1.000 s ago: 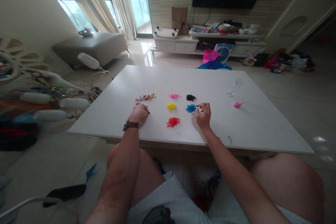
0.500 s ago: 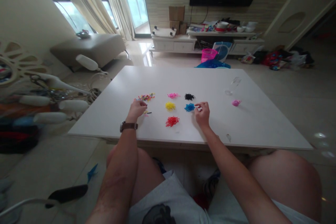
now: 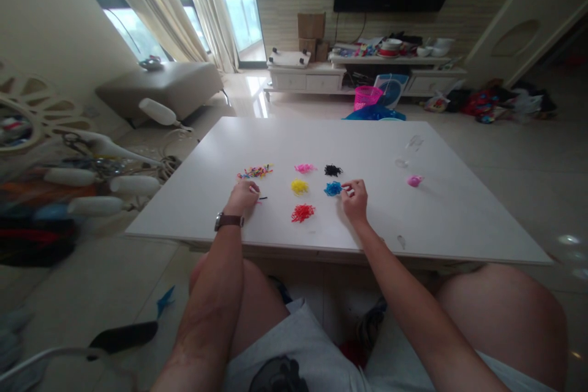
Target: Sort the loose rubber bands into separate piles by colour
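Observation:
My left hand [image 3: 244,195], with a watch on the wrist, is closed just below a mixed multicoloured pile [image 3: 257,171] of small pieces; what its fingers pinch is too small to name. A small black piece [image 3: 263,198] lies beside it. My right hand [image 3: 354,197] has its thumb and forefinger together at the right edge of the blue pile [image 3: 332,188]; anything between them is too small to make out. A black pile [image 3: 333,169] lies behind the blue one. Pink [image 3: 304,168], yellow [image 3: 299,187] and red [image 3: 302,213] piles form a column between my hands.
On the right of the white table [image 3: 468,220] are a small pink object [image 3: 414,180], a clear container [image 3: 414,143] and a small clear item [image 3: 401,241]. Beyond the table stand a pink basket [image 3: 367,96] and a low cabinet [image 3: 303,81]. White lamp-like shapes [image 3: 133,185] are at the left.
My left hand has moved slightly down and right, away from the mixed pile. My right hand has hardly moved at the blue pile. The view has shifted slightly.

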{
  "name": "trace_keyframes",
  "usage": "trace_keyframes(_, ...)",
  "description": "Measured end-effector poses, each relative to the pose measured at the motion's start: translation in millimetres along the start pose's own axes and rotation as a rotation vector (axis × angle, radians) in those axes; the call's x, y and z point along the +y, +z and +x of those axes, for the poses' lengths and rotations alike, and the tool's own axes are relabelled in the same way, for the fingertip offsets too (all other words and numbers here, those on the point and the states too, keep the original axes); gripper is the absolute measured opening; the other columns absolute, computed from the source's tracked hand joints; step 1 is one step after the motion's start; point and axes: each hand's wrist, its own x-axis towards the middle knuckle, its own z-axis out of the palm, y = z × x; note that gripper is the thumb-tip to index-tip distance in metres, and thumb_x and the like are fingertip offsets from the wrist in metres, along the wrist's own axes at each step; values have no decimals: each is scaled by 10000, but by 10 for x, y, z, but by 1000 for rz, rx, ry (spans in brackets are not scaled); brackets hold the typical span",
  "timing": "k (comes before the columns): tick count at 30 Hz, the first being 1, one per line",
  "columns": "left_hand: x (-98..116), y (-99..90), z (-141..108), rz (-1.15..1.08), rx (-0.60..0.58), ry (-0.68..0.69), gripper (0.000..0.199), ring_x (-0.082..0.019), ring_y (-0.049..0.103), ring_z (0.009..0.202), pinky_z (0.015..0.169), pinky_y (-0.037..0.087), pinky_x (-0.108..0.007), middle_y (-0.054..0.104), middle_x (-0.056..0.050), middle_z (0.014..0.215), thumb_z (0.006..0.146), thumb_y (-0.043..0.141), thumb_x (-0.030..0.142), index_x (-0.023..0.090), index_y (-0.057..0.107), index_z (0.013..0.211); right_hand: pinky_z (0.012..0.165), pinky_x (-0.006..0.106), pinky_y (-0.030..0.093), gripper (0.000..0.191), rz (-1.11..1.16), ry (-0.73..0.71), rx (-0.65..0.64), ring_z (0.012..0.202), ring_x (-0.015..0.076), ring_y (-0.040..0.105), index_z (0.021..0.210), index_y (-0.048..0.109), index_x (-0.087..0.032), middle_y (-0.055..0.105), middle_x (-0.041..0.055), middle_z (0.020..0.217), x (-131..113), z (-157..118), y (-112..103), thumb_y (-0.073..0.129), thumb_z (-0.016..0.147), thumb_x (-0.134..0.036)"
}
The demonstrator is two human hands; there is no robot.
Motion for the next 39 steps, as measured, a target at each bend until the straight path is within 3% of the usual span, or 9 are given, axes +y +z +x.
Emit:
trace_keyframes(4,9,-58,-31,-30,-77,23,181,-160,660,708,632,459,-218,727,-43,744,693,681,164,132,745,859,596,270,449,150,28,18,1,738,144,560,805,656,-185,555,30,926,-11,-1,-2,535,759,-110)
trace_keyframes(8,-31,-61,-34,43,-183,19,121,-180,658,696,601,452,-233,724,-45,704,626,719,149,141,741,745,589,268,441,157,37,14,-5,737,143,559,788,654,-188,550,27,917,-39,1,-12,533,754,-95)
trace_keyframes(15,-59,-3,-26,158,-225,-11,35,-183,627,654,566,417,-241,677,-34,623,643,680,150,166,711,649,583,273,439,162,37,-16,-21,730,144,563,757,646,-189,549,25,902,-51,4,-26,528,745,-79)
trace_keyframes(19,-14,-1,-29,137,-213,65,105,-171,601,640,584,403,-247,660,-30,617,693,662,150,172,655,591,582,280,438,148,35,-16,-20,724,148,565,749,644,-191,555,27,898,-33,5,-21,538,754,-88)
trace_keyframes(25,308,89,-119,-158,-158,352,119,-142,577,599,584,408,-242,664,-19,653,824,643,252,155,668,761,579,286,433,151,27,-51,-24,723,158,566,755,642,-196,561,25,871,-32,-3,-20,540,768,-86)
trace_keyframes(29,627,297,-223,-213,-65,560,100,-138,583,653,625,414,-247,699,-32,726,837,659,229,146,709,813,673,326,475,102,4,-200,-95,769,187,578,837,640,-210,604,24,842,-83,-34,-28,575,844,-131)
trace_keyframes(34,904,574,-290,-241,-76,692,77,-127,586,654,651,431,-245,715,-34,742,846,674,191,146,729,818,832,411,512,36,-24,-464,-256,877,235,614,926,659,-233,690,46,879,-194,-131,-10,624,930,-231)
trace_keyframes(39,1050,681,-354,-213,-120,758,66,-123,596,680,665,435,-234,719,-36,770,834,672,133,145,737,828,857,428,533,136,-10,-561,-346,923,248,642,1074,686,-240,730,64,968,-260,-206,14,647,945,-260)
